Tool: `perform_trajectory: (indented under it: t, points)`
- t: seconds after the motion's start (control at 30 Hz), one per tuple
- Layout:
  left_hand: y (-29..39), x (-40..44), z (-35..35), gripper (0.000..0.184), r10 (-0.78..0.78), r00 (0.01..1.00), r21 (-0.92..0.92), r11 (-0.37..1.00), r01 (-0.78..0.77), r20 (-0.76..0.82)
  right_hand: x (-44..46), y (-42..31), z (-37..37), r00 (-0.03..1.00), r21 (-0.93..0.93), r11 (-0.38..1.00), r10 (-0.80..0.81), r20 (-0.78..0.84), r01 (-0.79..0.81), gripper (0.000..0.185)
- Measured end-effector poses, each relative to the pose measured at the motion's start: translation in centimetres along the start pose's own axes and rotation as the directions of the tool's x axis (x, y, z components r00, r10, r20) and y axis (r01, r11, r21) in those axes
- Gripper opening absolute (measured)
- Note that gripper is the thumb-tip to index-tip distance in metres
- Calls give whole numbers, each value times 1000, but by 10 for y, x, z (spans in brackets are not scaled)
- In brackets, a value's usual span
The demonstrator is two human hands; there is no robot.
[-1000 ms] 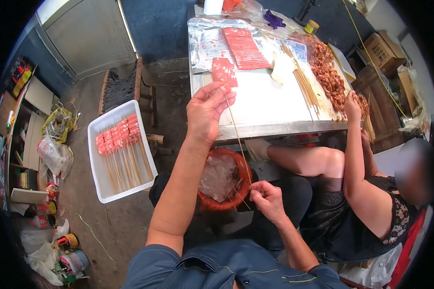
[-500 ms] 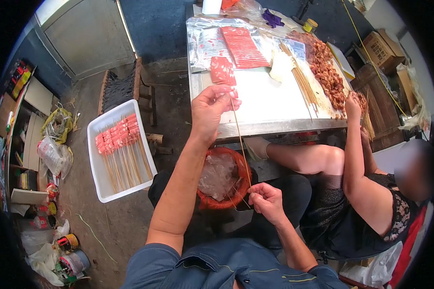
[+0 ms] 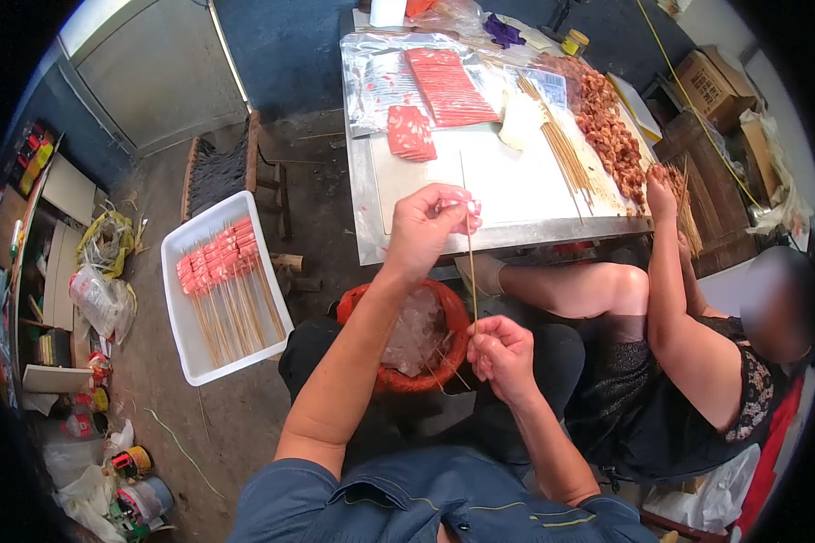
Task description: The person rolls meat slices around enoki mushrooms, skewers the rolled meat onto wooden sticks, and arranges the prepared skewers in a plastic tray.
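Note:
My left hand (image 3: 426,231), closed, pinches a small red-and-white meat slice (image 3: 474,214) at the top of a thin wooden skewer (image 3: 473,281). The lower end of that skewer is gripped between the thumb and fingers of my right hand (image 3: 503,353). Both hands are in front of the table's near edge, above an orange-lined bucket (image 3: 455,317). Past my left hand, a small stack of meat slices (image 3: 411,133) lies on the table (image 3: 380,204). Behind it a larger slab of sliced meat (image 3: 451,86) rests on clear plastic wrap (image 3: 371,77).
On the floor at left, a white tray (image 3: 174,303) holds several skewers of meat (image 3: 219,258). Loose skewers (image 3: 566,149) and chopped brown meat (image 3: 607,122) lie on the table's right. A seated co-worker (image 3: 688,362) works close at right. A wooden stool (image 3: 254,167) stands beyond the tray.
My left hand has moved right and toward me, away from the small meat stack, with the slice on the skewer's tip. The skewer now stands more upright, and my right hand is slightly higher.

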State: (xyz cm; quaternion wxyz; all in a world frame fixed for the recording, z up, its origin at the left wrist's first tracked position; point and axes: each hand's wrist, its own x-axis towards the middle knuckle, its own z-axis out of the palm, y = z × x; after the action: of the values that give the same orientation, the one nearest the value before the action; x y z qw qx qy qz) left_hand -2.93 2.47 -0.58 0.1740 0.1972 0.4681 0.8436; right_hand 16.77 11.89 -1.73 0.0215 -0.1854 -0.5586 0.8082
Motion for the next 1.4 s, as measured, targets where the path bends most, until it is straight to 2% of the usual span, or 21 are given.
perform_trajectory:
  t: [0.17, 0.33, 0.47, 0.53, 0.57, 0.63, 0.73, 0.87, 0.93, 0.97, 1.0, 1.03, 1.07, 1.13, 1.2, 1.3, 1.33, 1.4]
  points:
    - [-11, 5, 11, 12, -22, 996, -8, 1000, 23, 81, 22, -14, -1, 996, 14, 997, -79, -35, 79, 12]
    - [-10, 12, 17, 16, -27, 999, 53, 998, 26, 21, 32, -22, -2, 991, 25, 991, -127, -36, 128, 12]
    - [-12, 13, 16, 18, -1, 1000, 32, 999, 0, 21, 34, -22, -4, 987, -1, 989, -146, -62, 146, 11]
    - [-15, 16, 12, 21, 33, 999, 313, 949, -33, 4, 37, -22, -7, 988, -23, 992, -127, -89, 125, 11]
    - [-14, 16, 11, 21, 35, 999, 314, 949, -34, 4, 39, -22, -9, 988, -23, 992, -128, -88, 126, 11]
    - [-11, 18, 10, 26, 201, 979, 568, 805, -172, 12, 47, -26, -15, 984, -76, 986, -153, -90, 146, 12]
    - [-9, 21, 2, 29, 292, 956, 644, 737, -205, -30, 62, -34, -24, 982, -155, 981, -138, -132, 117, 13]
    - [-5, 27, -14, 25, 304, 942, 534, 825, -187, -140, 79, -52, -40, 982, -281, 955, -134, -131, 93, 13]
    - [10, 26, -20, 20, 265, 922, 352, 923, -158, -281, 81, -64, -47, 983, -341, 936, -140, -116, 93, 16]
    - [18, 25, -22, 15, 277, 907, 314, 933, -175, -318, 80, -69, -49, 962, -589, 798, -243, -124, 125, 17]
    - [23, 25, -26, 15, 274, 907, 307, 936, -174, -320, 80, -74, -52, 935, -792, 596, -341, -101, 131, 19]
    - [28, 25, -31, 14, 269, 888, 258, 949, -179, -372, 82, -74, -53, 821, -895, 349, -570, 34, 278, 18]
    - [33, 25, -35, 13, 263, 866, 210, 959, -188, -425, 82, -77, -53, 823, -897, 345, -567, 36, 277, 18]
    - [43, 23, -40, 13, 254, 846, 176, 965, -192, -468, 80, -89, -47, 744, -937, 216, -664, 66, 275, 18]
    - [53, 21, -43, 15, 211, 807, 57, 975, -216, -551, 85, -98, -26, 736, -928, 211, -670, 91, 308, 16]
    - [59, 18, -58, 17, 214, 775, -1, 964, -268, -595, 108, -105, 12, 743, -887, 122, -603, 290, 445, 12]
    - [60, 18, -63, 17, 214, 755, -32, 954, -297, -619, 122, -106, 22, 743, -885, 120, -600, 296, 450, 12]
    - [67, 15, -68, 17, 203, 733, -44, 952, -303, -649, 152, -108, 42, 682, -827, -3, -564, 466, 562, 13]
